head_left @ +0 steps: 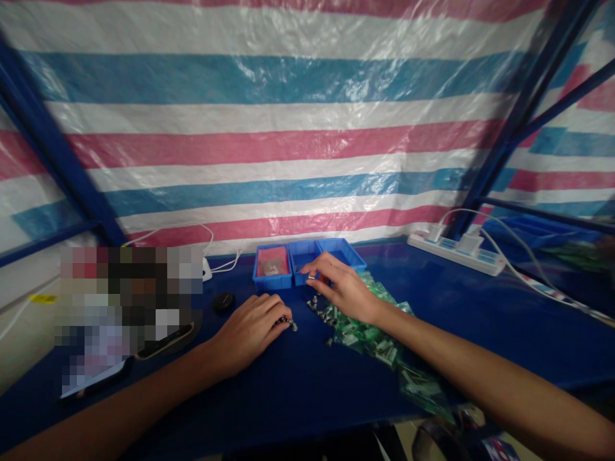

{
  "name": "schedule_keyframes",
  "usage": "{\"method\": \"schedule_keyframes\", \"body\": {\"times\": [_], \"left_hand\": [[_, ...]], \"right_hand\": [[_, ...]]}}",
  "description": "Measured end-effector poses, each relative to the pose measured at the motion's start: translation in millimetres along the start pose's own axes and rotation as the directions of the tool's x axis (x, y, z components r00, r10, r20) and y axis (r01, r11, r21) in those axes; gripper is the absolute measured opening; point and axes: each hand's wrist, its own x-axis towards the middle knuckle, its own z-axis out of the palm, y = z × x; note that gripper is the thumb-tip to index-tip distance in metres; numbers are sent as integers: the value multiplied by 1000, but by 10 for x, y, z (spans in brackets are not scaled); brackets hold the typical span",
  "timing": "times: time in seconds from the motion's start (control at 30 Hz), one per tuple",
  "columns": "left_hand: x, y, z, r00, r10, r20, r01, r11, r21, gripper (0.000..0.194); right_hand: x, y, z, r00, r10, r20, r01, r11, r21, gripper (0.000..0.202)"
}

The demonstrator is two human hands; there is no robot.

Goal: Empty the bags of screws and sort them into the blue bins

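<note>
1. While the right hand (342, 289) hovers in front of the blue tray (353, 253), its thumb and index finger pinch a small shiny piece (312, 277).
2. The left hand (257, 325) rests on the blue table (283, 390), with fingers curled close together. Several small metal parts (294, 326) show at its thumb and fingertips; I cannot tell if it grips them or only gathers them.
3. More loose pieces (315, 299) lie on the table between the hands, just beside the green packets (350, 336), which spread below the right forearm.
4. By their look, I judge the metal pieces to be light, stiff and not fragile, but smooth, so they may slip or roll.
5. It seems best to take each one by its sides, with thumb and index fingertips, pressing gently but firmly.
</note>
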Motion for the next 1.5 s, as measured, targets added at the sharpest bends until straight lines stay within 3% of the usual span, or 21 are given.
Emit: {"method": "schedule_keyframes", "body": {"times": [0.3,0.83,1.13,1.5], "left_hand": [[7,-8,-2,1000,-1,-27,1,1000,-14,22],[7,-7,-6,1000,-18,-14,18,999,38,11],[-5,-4,-18,999,-37,-11,37,999,-21,11],[-4,-28,5,1000,11,-19,-11,999,-48,15]], "right_hand": [[-4,-6,-6,1000,-13,27,14,1000,-8,22],[-8,14,12,998,-20,53,19,1000,6,19],[3,-7,6,998,-21,64,21,1000,0,19],[-2,-5,13,997,-17,77,17,1000,-4,20]]}}
